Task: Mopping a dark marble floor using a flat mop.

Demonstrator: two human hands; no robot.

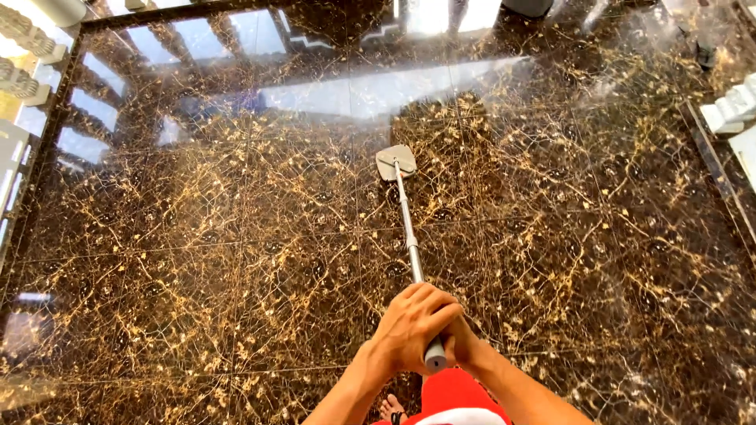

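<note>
Basically both hands, left hand [409, 327] over right hand [461, 346], clamp the mop handle [409, 236] top. Grip so high, pad [395, 161] may skid on glossy marble floor [197, 260]; bare toes [391, 408] could slip.

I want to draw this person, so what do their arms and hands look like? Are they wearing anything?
Both arms are bare right up to the bottom edge of the picture: no sleeves show. The left hand and the right hand wear no gloves, and no rings, watch or bracelets can be seen. Below the arms there is a red garment with a white band.
</note>
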